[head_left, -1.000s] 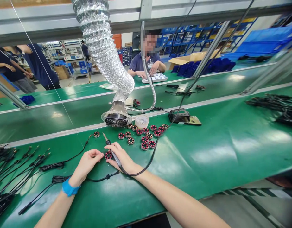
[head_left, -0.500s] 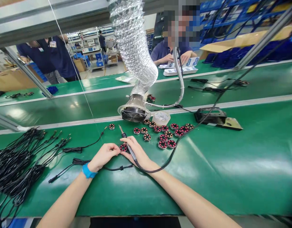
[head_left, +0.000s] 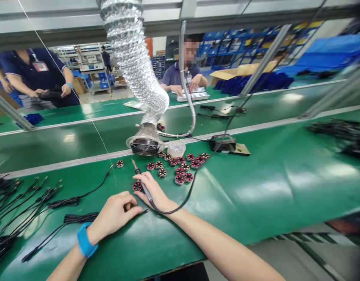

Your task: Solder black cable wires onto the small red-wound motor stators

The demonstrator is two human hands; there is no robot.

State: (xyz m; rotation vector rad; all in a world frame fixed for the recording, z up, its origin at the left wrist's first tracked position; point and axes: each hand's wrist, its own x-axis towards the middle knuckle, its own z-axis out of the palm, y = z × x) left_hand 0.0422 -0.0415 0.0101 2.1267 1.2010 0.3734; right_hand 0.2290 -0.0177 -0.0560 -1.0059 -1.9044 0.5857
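Observation:
My right hand (head_left: 155,191) is closed round a soldering iron (head_left: 145,190), its bare tip pointing up and away. The same hand's fingers and thumb touch a small round motor stator (head_left: 137,186) with red windings on the bench. My left hand (head_left: 118,212), with a blue wristband (head_left: 86,240), is curled low over a black cable, whose end (head_left: 145,211) shows just past my thumb. The fingers hide where they meet that cable. Its bundled part (head_left: 80,217) lies by the wrist. Another stator (head_left: 120,164) sits farther off, beside a thin cable's bare end (head_left: 111,167).
Several stators (head_left: 179,171) lie beyond my right hand, near a tape roll (head_left: 176,149). A fume hood (head_left: 145,142) hangs over the bench, and a black stand (head_left: 223,143) sits to its right. Cable heaps lie left and right (head_left: 341,134). Co-workers stand and sit across the line.
My left hand has left the stator and moved down and left onto the black cable. My right hand stays at the stator with the soldering iron. The view has turned right.

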